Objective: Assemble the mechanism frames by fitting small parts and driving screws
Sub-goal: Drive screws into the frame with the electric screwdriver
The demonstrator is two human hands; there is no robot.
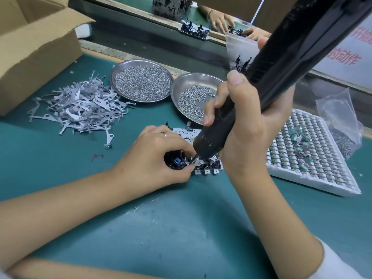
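Note:
A metal mechanism frame [203,168] with black and blue parts lies on the green mat at centre. My left hand [155,154] curls over its left end and holds it down, fingertips pinched close to the screw point. My right hand [243,121] grips a black electric screwdriver [277,67], tilted up to the right. Its bit tip [193,160] touches the frame beside my left fingertips. Much of the frame is hidden under both hands.
Two steel dishes of screws [141,83] [193,101] sit behind the frame. A pile of grey stamped levers [80,107] lies left, next to a cardboard box [34,47]. A white tray of small parts [310,154] lies right. Another person's hands [223,21] work across the conveyor.

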